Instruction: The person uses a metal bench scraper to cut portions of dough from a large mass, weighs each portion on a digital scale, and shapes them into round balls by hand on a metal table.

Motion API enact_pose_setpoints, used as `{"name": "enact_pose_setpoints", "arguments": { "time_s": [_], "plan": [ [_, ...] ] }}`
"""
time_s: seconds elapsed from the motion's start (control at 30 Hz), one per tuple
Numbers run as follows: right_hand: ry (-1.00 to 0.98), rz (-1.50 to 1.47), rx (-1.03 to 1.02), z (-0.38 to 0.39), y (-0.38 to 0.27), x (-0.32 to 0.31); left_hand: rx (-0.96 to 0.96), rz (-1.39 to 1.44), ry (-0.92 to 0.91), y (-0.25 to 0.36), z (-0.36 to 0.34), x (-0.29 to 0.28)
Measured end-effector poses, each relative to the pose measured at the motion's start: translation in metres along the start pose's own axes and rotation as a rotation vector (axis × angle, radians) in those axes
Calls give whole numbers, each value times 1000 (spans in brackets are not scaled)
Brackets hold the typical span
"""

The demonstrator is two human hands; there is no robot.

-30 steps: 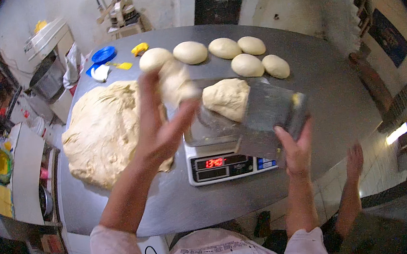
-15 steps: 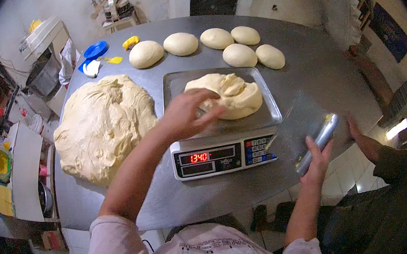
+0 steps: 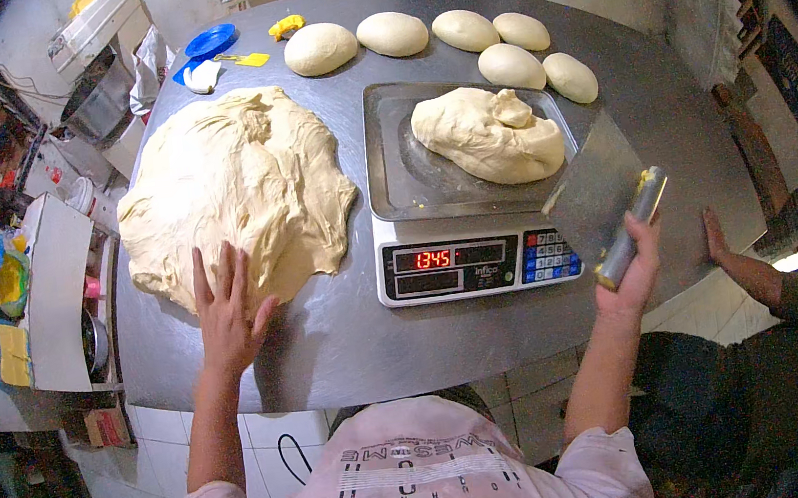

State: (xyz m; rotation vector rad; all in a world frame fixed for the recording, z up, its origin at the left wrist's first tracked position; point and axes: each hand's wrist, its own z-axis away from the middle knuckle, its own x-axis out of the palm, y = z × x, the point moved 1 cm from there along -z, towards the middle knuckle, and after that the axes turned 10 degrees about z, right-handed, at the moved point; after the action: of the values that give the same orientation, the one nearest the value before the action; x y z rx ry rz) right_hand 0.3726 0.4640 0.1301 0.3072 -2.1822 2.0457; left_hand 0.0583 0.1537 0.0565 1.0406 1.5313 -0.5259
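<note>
With fingers spread, my left hand rests against the near edge of a large pale mass of dough on the table's left side. My right hand is closed around the cylindrical handle of a dough scraper, whose broad metal blade points up and left beside the scale. A smaller lump of dough lies on the metal tray of a digital scale with a lit red display. Neither hand touches that lump.
Several smooth dough balls sit along the far part of the metal table. A blue plate, a yellow plastic tool and a yellow item lie at the back left. Another person's hand rests at the right edge.
My left hand has left the lump on the scale and moved left to the large dough. The scraper stays in my right hand. The view has shifted, and the large dough looks flatter and wider.
</note>
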Motion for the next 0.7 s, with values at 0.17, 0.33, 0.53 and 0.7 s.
{"name": "enact_pose_setpoints", "arguments": {
  "time_s": [0.17,0.33,0.53,0.7],
  "plan": [
    [15,-3,0,5,-1,0,19,-100,248,-3,19,4],
    [70,7,38,8,2,-4,-21,24,232,-4,3,9],
    [36,-49,8,11,-1,-8,-5,108,188,3,-18,10],
    [-82,-36,28,12,3,3,-22,290,196,-10,-18,-2]
  ]
}}
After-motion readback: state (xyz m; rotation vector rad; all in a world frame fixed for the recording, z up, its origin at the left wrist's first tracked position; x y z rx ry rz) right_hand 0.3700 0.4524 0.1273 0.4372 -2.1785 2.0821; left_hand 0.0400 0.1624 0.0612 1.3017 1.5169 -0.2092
